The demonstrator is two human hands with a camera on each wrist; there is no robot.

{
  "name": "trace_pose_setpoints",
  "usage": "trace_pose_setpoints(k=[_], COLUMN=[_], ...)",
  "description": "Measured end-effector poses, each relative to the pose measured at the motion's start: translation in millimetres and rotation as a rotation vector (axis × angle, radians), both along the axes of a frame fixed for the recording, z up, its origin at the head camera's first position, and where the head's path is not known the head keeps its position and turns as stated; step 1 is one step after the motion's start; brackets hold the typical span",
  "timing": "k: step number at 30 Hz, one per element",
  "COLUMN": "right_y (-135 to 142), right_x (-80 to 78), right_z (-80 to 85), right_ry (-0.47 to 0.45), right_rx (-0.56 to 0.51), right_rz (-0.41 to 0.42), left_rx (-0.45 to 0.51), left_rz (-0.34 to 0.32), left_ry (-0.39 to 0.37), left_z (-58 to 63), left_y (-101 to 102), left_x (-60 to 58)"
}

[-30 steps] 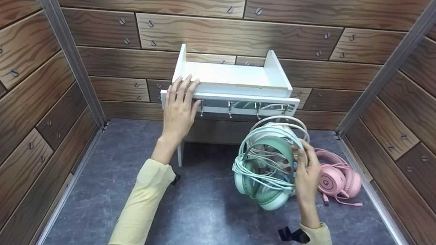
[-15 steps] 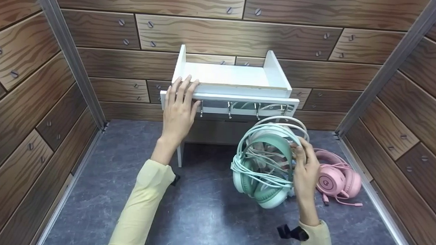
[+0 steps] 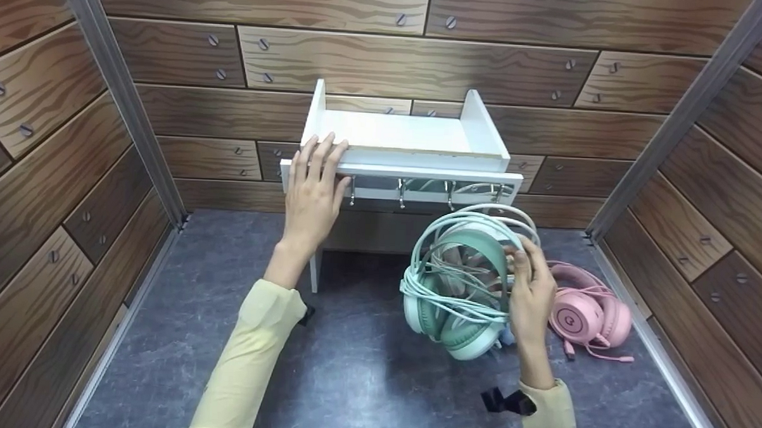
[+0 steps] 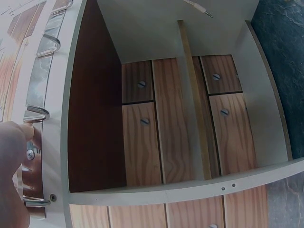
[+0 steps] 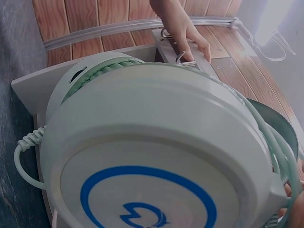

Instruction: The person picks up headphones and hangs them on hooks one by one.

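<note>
My right hand point(image 3: 530, 295) grips the mint green headphones point(image 3: 469, 242) by the right side of the headband. Their pale green cable is wound in loops round the ear cups. They are held in front of the right part of a white shelf rack point(image 3: 396, 129), below its row of metal hooks point(image 3: 401, 192). In the right wrist view a white ear cup point(image 5: 152, 109) with a blue ring fills most of the picture. My left hand point(image 3: 312, 202) rests on the left end of the rack's front board, fingers laid straight over its top edge.
Pink headphones point(image 3: 580, 316) lie on the dark floor point(image 3: 350, 377) at the right, just beyond my right hand. A whitish cable loop point(image 3: 520, 212) shows behind the green headphones, under the rightmost hooks. Wood-patterned walls point(image 3: 386, 62) enclose the back and both sides.
My right hand and the green headphones have shifted slightly left and a little farther toward the rack. My left hand and the rack stay where they were.
</note>
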State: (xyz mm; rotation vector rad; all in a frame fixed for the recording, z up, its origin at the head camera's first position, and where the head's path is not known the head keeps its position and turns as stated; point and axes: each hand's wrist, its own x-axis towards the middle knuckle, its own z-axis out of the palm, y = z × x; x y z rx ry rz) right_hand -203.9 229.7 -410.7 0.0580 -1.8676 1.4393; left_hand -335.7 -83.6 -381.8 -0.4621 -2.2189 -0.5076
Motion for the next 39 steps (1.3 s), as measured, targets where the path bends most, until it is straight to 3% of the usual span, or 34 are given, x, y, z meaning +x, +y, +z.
trace_pose_setpoints(k=[11, 39], right_y=[-13, -15], right_x=[4.7, -6.9], right_z=[14.5, 13.2], right_ry=[-0.022, 0.001], right_rx=[0.017, 0.055], right_rz=[-0.027, -0.015], left_rx=[-0.004, 0.000], left_rz=[0.003, 0.003], left_ry=[0.007, 0.016], left_z=[0.0, -0.9], left_y=[1, 0], left_x=[-0.6, -1.1])
